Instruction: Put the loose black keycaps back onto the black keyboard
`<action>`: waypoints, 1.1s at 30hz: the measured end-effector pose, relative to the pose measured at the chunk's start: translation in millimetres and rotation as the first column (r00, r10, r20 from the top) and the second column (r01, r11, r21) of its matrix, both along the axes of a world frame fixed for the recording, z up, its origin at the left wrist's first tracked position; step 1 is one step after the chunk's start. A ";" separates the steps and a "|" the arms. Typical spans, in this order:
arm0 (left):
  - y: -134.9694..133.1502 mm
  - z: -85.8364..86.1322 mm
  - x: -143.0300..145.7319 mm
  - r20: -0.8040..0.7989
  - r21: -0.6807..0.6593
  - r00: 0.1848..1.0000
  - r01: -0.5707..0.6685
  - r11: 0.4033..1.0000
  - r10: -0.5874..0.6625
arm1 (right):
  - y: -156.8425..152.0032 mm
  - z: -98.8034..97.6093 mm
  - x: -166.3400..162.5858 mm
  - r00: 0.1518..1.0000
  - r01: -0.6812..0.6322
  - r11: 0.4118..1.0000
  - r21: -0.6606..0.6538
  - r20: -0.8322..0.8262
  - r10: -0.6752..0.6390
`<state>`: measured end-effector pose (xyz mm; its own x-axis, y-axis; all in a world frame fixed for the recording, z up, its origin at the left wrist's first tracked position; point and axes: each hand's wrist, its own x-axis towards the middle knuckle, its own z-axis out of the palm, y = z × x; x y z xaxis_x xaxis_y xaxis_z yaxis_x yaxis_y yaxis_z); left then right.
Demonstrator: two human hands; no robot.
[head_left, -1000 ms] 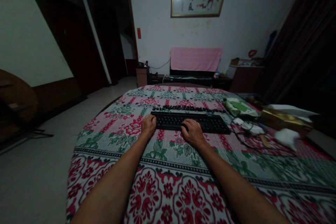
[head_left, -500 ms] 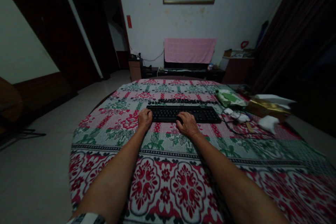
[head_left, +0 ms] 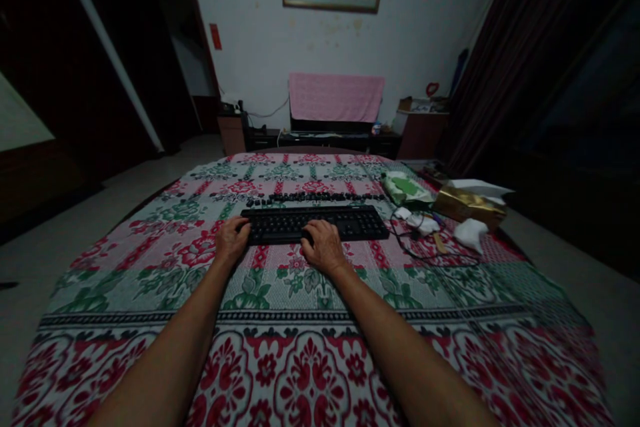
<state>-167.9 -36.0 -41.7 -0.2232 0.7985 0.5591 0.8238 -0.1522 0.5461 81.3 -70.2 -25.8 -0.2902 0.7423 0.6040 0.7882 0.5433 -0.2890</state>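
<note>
Through the head view I had the black keyboard (head_left: 280,225) lying flat, straight ahead at twelve o'clock on the patterned tablecloth (head_left: 305,290). Taking the keyboard as my dial, the left hand (head_left: 231,238) met its end at nine o'clock, fingers bent; I couldn't tell whether they were closed on it. The right hand (head_left: 323,245) curved over the near edge at six o'clock, thumb parted from the fingers; whether it pressed or held anything, I couldn't tell either. Small dark pieces (head_left: 320,197), perhaps loose keycaps, lay in a row at twelve, apart from the far edge. A dark cord (head_left: 415,257) looped at four o'clock, and a green packet (head_left: 406,188) sat at two. I judged the keyboard light and stiff, its plastic a little slick, the keys its fragile part; the two short ends seemed the best hold.
</note>
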 end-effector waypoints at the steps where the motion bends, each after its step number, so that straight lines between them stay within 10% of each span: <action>1: 0.1 -0.1 -0.8 -0.003 0.007 1.000 -0.011 1.000 0.011 | 0.5 -0.6 0.5 1.000 -0.002 1.000 -0.005 -0.006 0.002; 15: 1.8 -4.2 0.0 -0.062 -0.035 0.992 -0.112 0.993 0.109 | 14.0 -8.6 7.9 0.990 -0.079 0.997 -0.015 -0.120 0.077; 33: 6.6 -2.7 4.3 -0.045 -0.114 0.982 0.176 0.978 -0.182 | 23.7 -8.1 15.8 1.000 -0.014 1.000 -0.006 -0.019 0.014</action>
<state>-163.7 -29.4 -44.4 -0.0424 0.8797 0.4736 0.8176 -0.2419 0.5225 97.1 -46.5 -33.9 -0.2889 0.7422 0.6047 0.7747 0.5524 -0.3078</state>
